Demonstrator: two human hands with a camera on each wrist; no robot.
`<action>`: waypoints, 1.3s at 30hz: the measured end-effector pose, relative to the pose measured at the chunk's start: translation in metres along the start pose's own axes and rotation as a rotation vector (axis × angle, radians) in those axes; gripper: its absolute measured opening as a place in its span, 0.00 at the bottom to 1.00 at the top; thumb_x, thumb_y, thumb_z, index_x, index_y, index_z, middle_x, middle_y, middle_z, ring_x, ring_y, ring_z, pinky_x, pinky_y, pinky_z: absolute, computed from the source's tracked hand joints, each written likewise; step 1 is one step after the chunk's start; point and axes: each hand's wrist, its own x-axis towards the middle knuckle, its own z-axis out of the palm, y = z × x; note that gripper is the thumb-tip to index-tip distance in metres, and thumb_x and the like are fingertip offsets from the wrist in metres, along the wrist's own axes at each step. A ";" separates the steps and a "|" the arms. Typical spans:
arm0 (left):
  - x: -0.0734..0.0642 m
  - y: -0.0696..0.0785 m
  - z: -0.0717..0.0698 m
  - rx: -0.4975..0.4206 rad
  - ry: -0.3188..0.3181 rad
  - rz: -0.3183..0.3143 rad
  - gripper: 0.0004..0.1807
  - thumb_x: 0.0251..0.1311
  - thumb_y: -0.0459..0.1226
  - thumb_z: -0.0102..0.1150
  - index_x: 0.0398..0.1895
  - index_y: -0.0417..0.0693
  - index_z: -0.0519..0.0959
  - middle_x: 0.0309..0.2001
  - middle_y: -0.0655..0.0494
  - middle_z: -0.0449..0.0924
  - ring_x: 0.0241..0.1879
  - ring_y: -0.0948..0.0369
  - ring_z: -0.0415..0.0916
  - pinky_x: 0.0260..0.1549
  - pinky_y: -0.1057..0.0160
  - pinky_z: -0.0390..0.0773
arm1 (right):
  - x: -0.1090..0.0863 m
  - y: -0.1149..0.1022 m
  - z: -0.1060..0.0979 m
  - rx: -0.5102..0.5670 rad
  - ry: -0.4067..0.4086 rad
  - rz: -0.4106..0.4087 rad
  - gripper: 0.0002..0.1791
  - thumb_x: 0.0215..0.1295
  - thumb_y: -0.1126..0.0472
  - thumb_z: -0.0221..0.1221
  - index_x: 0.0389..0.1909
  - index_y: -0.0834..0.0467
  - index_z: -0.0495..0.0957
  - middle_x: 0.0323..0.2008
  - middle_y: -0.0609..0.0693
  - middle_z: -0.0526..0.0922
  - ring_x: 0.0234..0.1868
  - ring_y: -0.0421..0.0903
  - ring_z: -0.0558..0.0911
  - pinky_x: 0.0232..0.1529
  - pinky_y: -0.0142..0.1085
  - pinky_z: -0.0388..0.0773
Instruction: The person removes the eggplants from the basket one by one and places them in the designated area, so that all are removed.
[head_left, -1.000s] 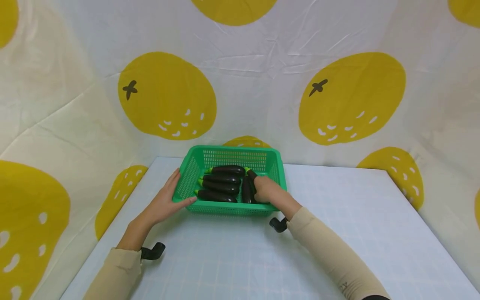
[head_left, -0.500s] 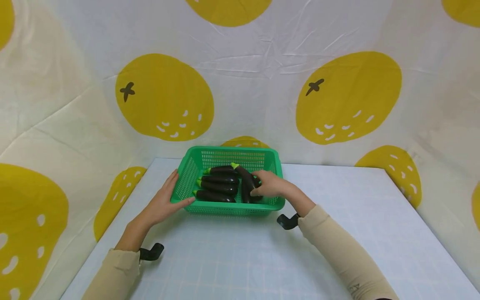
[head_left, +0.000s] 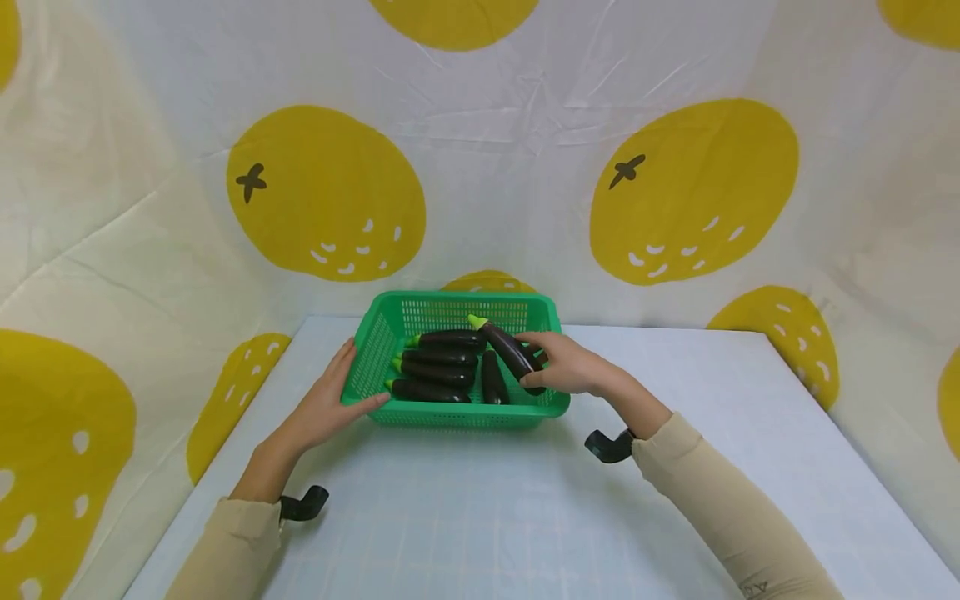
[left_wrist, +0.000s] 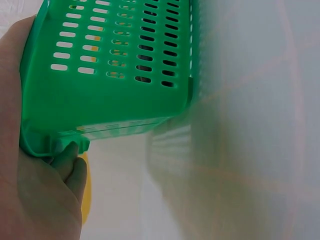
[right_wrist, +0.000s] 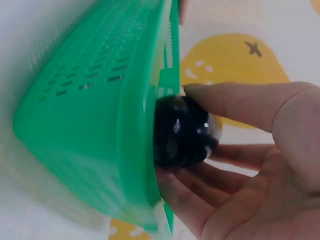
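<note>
A green plastic basket [head_left: 442, 414] holds several dark eggplants [head_left: 438, 372] with green stem ends, most lying crosswise on the left. One eggplant [head_left: 492, 379] lies lengthwise to their right. My right hand [head_left: 567, 363] grips another eggplant [head_left: 506, 346] between thumb and fingers, tilted with its stem up and to the left, at the basket's right side. From the right wrist, the round blunt end of that eggplant [right_wrist: 181, 132] shows beside the basket rim. My left hand [head_left: 321, 410] holds the basket's left end, fingers along the side and thumb at the front rim.
The basket stands near the back of a table covered with a pale checked cloth [head_left: 450, 517]. Behind and at both sides hangs a white sheet [head_left: 510, 208] with large yellow fruit prints. Black wrist mounts [head_left: 306, 503] stick out from both sleeves.
My right hand has lifted an eggplant from the basket's right part and drawn it up and right, uncovering the lengthwise eggplant below. The left hand stays at the basket.
</note>
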 end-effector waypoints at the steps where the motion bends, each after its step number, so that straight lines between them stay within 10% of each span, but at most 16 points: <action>1: 0.000 0.000 0.000 0.002 0.000 0.002 0.62 0.61 0.65 0.62 0.84 0.48 0.38 0.84 0.50 0.33 0.80 0.41 0.42 0.68 0.27 0.53 | -0.003 0.001 -0.001 0.000 0.000 -0.002 0.38 0.65 0.62 0.67 0.75 0.60 0.65 0.57 0.58 0.79 0.52 0.55 0.79 0.45 0.41 0.82; 18: -0.002 0.004 -0.004 0.017 0.003 0.007 0.62 0.62 0.65 0.61 0.84 0.45 0.39 0.84 0.48 0.33 0.79 0.39 0.42 0.68 0.27 0.53 | -0.045 0.019 -0.039 -0.058 0.116 -0.050 0.34 0.65 0.64 0.66 0.71 0.63 0.68 0.55 0.59 0.81 0.56 0.58 0.80 0.47 0.46 0.83; 39: -0.005 0.002 -0.001 0.031 0.002 0.032 0.61 0.63 0.64 0.60 0.84 0.44 0.38 0.83 0.46 0.35 0.79 0.40 0.44 0.68 0.27 0.55 | -0.056 0.115 -0.050 -0.147 0.220 0.245 0.42 0.67 0.55 0.67 0.74 0.69 0.60 0.62 0.72 0.74 0.54 0.63 0.78 0.51 0.54 0.81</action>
